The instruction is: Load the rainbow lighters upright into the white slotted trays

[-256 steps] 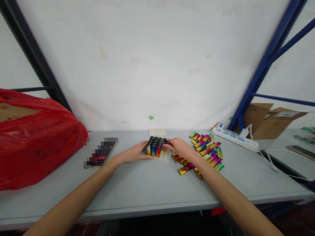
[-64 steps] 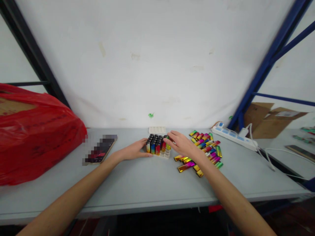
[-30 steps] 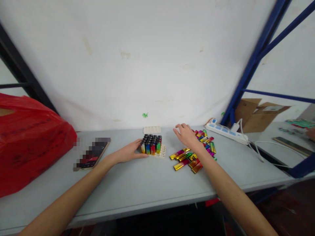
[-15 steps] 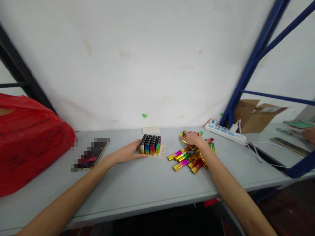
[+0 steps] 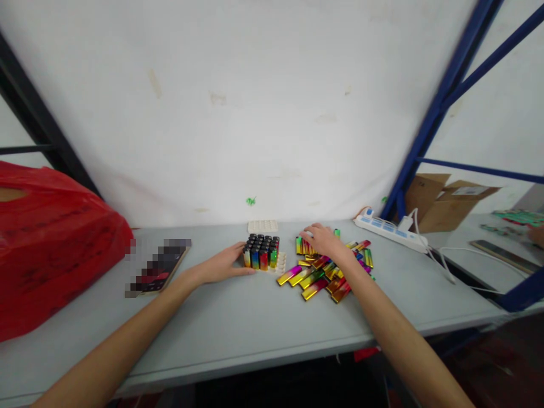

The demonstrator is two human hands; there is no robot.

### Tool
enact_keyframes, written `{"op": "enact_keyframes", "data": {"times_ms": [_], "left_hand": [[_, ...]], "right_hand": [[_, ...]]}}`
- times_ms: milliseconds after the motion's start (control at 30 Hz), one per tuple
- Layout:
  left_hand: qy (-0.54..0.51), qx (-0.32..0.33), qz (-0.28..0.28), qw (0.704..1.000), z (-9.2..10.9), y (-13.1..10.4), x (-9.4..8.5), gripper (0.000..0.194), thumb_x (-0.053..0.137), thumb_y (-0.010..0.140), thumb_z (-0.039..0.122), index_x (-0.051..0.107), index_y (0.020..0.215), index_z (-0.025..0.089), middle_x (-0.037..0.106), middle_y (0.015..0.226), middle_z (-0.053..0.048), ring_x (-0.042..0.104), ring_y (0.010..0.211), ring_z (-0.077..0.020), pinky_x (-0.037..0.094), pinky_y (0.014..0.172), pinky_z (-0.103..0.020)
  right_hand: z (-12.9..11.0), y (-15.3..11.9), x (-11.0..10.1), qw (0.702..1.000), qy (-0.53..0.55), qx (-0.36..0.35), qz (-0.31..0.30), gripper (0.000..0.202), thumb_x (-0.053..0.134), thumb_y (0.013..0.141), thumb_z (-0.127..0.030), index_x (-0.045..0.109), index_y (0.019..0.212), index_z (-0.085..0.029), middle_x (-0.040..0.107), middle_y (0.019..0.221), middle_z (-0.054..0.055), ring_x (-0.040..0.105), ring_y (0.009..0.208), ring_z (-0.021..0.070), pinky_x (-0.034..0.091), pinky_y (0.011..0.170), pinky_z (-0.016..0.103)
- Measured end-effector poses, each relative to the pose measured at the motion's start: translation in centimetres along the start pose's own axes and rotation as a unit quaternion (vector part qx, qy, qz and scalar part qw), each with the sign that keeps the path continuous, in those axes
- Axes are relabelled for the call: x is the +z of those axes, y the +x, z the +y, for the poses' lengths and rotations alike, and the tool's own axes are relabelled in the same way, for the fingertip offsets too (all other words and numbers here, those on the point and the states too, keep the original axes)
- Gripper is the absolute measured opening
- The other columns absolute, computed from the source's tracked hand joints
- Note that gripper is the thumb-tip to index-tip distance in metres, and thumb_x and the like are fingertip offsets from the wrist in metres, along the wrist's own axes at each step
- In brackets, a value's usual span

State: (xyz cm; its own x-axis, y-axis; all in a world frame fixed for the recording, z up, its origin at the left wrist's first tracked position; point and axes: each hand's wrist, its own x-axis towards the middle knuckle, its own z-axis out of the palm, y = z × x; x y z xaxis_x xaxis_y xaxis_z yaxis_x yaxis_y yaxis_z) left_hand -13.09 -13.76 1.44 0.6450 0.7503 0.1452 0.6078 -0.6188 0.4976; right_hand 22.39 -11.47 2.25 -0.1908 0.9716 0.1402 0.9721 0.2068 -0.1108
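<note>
1. At the centre of the table (image 5: 221,323), I observe a block of lighters (image 5: 261,252), black tops up, standing upright in a white tray (image 5: 278,263). The lighters fill the tray's left part; bare pits show along its right side.
2. I have the left hand (image 5: 227,264) at the left end of the block. Its thumb and fingers are spread well apart, thumb at the front edge, fingers toward the rear. The fingertips are partly hidden; I cannot tell whether they grip the tray or only rest against it.
3. I have the right hand (image 5: 323,239) over the far left portion of a loose pile (image 5: 317,276) of metallic, multicoloured lighters, to the right of the tray. Its fingers are partly bent and point down at several lighters side by side (image 5: 302,247). I cannot tell whether they have hold of any.
4. Behind the block, near the wall, I note a second white tray (image 5: 262,226).
5. On the left side I note a partly pixelated phone (image 5: 164,266) and, farther out, a red plastic bag (image 5: 63,249).
6. On the right side I note a white power strip (image 5: 391,229) and, beyond it, an open cardboard box (image 5: 446,207).
7. At the right edge I can make out another person's hand (image 5: 537,234), blurred.
</note>
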Motion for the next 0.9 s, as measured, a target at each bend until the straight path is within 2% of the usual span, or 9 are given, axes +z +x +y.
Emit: {"op": "enact_keyframes", "data": {"times_ms": [100, 167, 233, 367, 467, 600, 700, 767, 900], "left_hand": [[0.004, -0.005, -0.002, 1.0, 0.1, 0.0, 0.0, 0.08, 0.074, 0.09, 0.068, 0.055, 0.15, 0.019, 0.058, 0.156, -0.013, 0.056, 0.143, -0.0352, 0.039, 0.126, -0.042], [0.006, -0.009, -0.003, 1.0, 0.2, 0.0, 0.0, 0.081, 0.074, 0.09, 0.069, 0.054, 0.15, 0.019, 0.058, 0.156, -0.013, 0.055, 0.143, -0.035, 0.039, 0.126, -0.043], [0.007, -0.012, -0.003, 1.0, 0.3, 0.0, -0.1, 0.081, 0.073, 0.09, 0.07, 0.054, 0.151, 0.019, 0.058, 0.156, -0.013, 0.056, 0.143, -0.0351, 0.039, 0.126, -0.043], [0.008, -0.013, -0.004, 1.0, 0.4, -0.1, -0.1, 0.081, 0.073, 0.089, 0.07, 0.055, 0.151, 0.02, 0.058, 0.156, -0.013, 0.055, 0.143, -0.0363, 0.039, 0.127, -0.045], [0.009, -0.017, -0.006, 1.0, 0.2, -0.1, -0.1, 0.082, 0.073, 0.089, 0.07, 0.054, 0.151, 0.018, 0.058, 0.156, -0.014, 0.056, 0.143, -0.036, 0.039, 0.127, -0.044], [0.01, -0.012, -0.007, 1.0, 0.0, 0.0, 0.0, 0.081, 0.072, 0.09, 0.07, 0.055, 0.15, 0.018, 0.059, 0.155, -0.014, 0.057, 0.141, -0.0355, 0.041, 0.124, -0.042], [0.005, -0.012, -0.005, 1.0, -0.1, 0.0, 0.0, 0.081, 0.074, 0.089, 0.068, 0.055, 0.15, 0.018, 0.058, 0.156, -0.014, 0.057, 0.141, -0.0366, 0.041, 0.125, -0.043], [-0.002, -0.017, -0.006, 1.0, 0.0, 0.0, 0.1, 0.083, 0.075, 0.089, 0.067, 0.053, 0.151, 0.017, 0.056, 0.158, -0.015, 0.055, 0.143, -0.0368, 0.04, 0.125, -0.044], [-0.019, -0.017, -0.01, 1.0, 0.1, 0.0, 0.1, 0.083, 0.075, 0.09, 0.065, 0.051, 0.153, 0.017, 0.056, 0.158, -0.015, 0.055, 0.144, -0.0353, 0.039, 0.126, -0.044]], "right_hand": [[1.5, 0.1, 0.4, 0.991, -0.036, 0.128, 0.031, 0.053, 0.04, 0.11, -0.052, 0.06, 0.15, -0.024, 0.05, 0.157, 0.023, 0.049, 0.141, 0.0419, 0.044, 0.11, 0.059], [2.8, 0.3, 0.6, 0.98, -0.042, 0.196, 0.003, 0.051, 0.04, 0.11, -0.043, 0.061, 0.148, -0.017, 0.054, 0.15, 0.028, 0.056, 0.136, 0.0427, 0.047, 0.107, 0.058], [3.8, 0.6, 0.8, 0.976, -0.038, 0.211, -0.02, 0.046, 0.039, 0.109, -0.028, 0.065, 0.143, -0.011, 0.062, 0.14, 0.03, 0.062, 0.13, 0.0401, 0.05, 0.104, 0.052], [4.7, 1.2, 0.9, 0.988, -0.03, 0.154, -0.006, 0.047, 0.041, 0.1, -0.005, 0.069, 0.138, -0.009, 0.068, 0.136, 0.024, 0.064, 0.13, 0.0318, 0.048, 0.108, 0.04], [4.4, 1.7, 0.9, 0.994, -0.021, 0.106, 0.009, 0.054, 0.049, 0.093, 0.0, 0.066, 0.143, -0.012, 0.07, 0.138, 0.019, 0.063, 0.133, 0.027, 0.044, 0.112, 0.033], [3.6, 2.2, 0.1, 0.996, -0.002, 0.077, 0.053, 0.064, 0.051, 0.09, 0.002, 0.056, 0.152, -0.009, 0.074, 0.131, 0.019, 0.067, 0.127, 0.0274, 0.044, 0.108, 0.032], [2.6, 2.2, -0.7, 0.989, 0.081, 0.022, 0.125, 0.038, 0.052, 0.095, -0.008, 0.067, 0.13, -0.011, 0.077, 0.118, 0.017, 0.071, 0.112, 0.0273, 0.048, 0.1, 0.033], [1.5, 2.0, -0.9, 0.97, 0.195, -0.037, 0.141, 0.022, 0.052, 0.1, -0.023, 0.066, 0.115, -0.015, 0.076, 0.105, 0.013, 0.071, 0.099, 0.0243, 0.051, 0.09, 0.033], [-1.9, 1.0, 0.2, 0.887, 0.441, -0.132, 0.038, 0.029, 0.045, 0.105, -0.05, 0.052, 0.103, -0.023, 0.061, 0.074, -0.004, 0.058, 0.062, 0.0152, 0.047, 0.063, 0.027]]}}
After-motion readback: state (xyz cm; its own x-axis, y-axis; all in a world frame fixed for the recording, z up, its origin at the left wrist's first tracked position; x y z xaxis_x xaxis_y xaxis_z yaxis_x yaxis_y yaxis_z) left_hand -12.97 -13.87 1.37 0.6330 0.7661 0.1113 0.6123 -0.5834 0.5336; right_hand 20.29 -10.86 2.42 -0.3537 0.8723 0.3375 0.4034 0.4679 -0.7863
